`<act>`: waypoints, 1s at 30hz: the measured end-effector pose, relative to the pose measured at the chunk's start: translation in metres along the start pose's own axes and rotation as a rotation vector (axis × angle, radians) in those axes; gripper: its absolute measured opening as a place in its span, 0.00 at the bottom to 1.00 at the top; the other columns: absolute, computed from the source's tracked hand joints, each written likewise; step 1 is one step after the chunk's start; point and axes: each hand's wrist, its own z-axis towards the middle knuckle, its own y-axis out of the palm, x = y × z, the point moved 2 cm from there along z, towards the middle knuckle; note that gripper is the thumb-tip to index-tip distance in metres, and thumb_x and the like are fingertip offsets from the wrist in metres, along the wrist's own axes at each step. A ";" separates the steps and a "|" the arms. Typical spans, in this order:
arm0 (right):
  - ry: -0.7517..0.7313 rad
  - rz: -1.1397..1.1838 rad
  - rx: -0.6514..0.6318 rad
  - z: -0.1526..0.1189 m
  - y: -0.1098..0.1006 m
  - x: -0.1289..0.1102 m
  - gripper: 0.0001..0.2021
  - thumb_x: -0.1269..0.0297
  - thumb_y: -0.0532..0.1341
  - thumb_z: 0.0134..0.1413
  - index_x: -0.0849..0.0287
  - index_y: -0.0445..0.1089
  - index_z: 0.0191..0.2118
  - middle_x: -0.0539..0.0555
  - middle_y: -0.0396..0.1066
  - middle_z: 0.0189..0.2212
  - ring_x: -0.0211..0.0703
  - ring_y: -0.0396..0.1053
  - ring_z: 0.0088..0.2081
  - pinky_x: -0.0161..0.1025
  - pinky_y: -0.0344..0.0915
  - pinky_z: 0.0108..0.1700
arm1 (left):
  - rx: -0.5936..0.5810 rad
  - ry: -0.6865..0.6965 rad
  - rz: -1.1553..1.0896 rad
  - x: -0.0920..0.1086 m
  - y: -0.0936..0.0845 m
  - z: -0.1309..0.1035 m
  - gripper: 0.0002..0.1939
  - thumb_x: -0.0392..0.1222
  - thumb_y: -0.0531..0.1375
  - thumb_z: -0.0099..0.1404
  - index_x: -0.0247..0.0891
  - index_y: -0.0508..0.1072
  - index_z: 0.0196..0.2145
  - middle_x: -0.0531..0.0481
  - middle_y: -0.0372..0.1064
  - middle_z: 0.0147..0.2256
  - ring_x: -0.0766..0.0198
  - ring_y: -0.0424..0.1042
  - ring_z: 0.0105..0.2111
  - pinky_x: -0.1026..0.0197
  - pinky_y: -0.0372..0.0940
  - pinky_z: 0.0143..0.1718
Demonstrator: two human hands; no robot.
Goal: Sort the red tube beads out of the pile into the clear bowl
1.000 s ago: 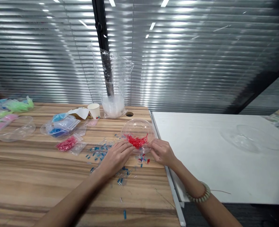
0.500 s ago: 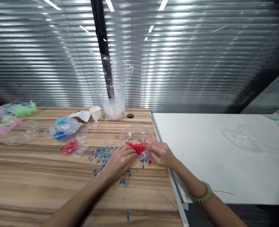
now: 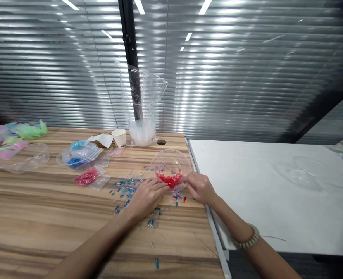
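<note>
A clear round plastic bowl (image 3: 171,155) is at the right end of the wooden table, with a heap of small red tube beads (image 3: 171,180) gathered toward its near side. My left hand (image 3: 150,193) grips the bowl's near-left rim, its fingers close together beside the red beads and its thumb hidden. On the right rim, my right hand (image 3: 199,186) pinches the edge between thumb and fingers. Loose blue and clear tube beads (image 3: 126,188) lie scattered around my left hand. A few red and blue pieces (image 3: 178,197) are just below the bowl.
Left of the beads lies a bag of pink-red beads (image 3: 87,176). Behind it are a clear dish with blue bags (image 3: 78,157), a paper cup (image 3: 119,138) and a stack of clear bowls (image 3: 142,132) in plastic. A white table (image 3: 247,186) adjoins on the right, bearing clear lids (image 3: 305,172).
The view has shifted slightly. Both hands stay at the bowl's rim, and the red bead heap looks nearly the same.
</note>
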 end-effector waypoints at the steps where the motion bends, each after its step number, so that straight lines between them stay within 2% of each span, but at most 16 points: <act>1: -0.002 0.002 -0.003 0.000 0.000 0.000 0.12 0.78 0.50 0.53 0.60 0.70 0.34 0.51 0.69 0.23 0.39 0.64 0.24 0.34 0.61 0.27 | 0.008 0.000 -0.001 -0.001 0.000 0.000 0.11 0.36 0.52 0.69 0.35 0.74 0.41 0.46 0.76 0.38 0.61 0.73 0.39 0.57 0.68 0.42; 12: -0.011 -0.018 0.012 -0.001 0.002 -0.001 0.11 0.77 0.51 0.54 0.59 0.69 0.34 0.51 0.68 0.22 0.39 0.65 0.25 0.34 0.61 0.27 | -0.005 -0.018 -0.047 -0.006 0.002 -0.002 0.09 0.36 0.53 0.68 0.36 0.73 0.42 0.47 0.75 0.41 0.61 0.72 0.42 0.56 0.66 0.47; 19: -0.029 -0.018 0.032 0.000 0.003 -0.004 0.12 0.77 0.50 0.54 0.58 0.69 0.34 0.50 0.66 0.20 0.39 0.64 0.24 0.34 0.61 0.27 | 0.003 -0.021 -0.003 -0.001 -0.006 0.000 0.09 0.34 0.53 0.67 0.34 0.72 0.41 0.46 0.75 0.40 0.59 0.72 0.41 0.56 0.68 0.42; 30: -0.070 -0.056 0.044 0.002 -0.003 -0.005 0.12 0.77 0.51 0.54 0.59 0.70 0.35 0.51 0.69 0.21 0.40 0.66 0.26 0.35 0.63 0.28 | -0.021 -0.003 0.053 0.004 -0.007 0.003 0.10 0.34 0.50 0.69 0.33 0.71 0.41 0.44 0.74 0.40 0.59 0.71 0.42 0.56 0.68 0.42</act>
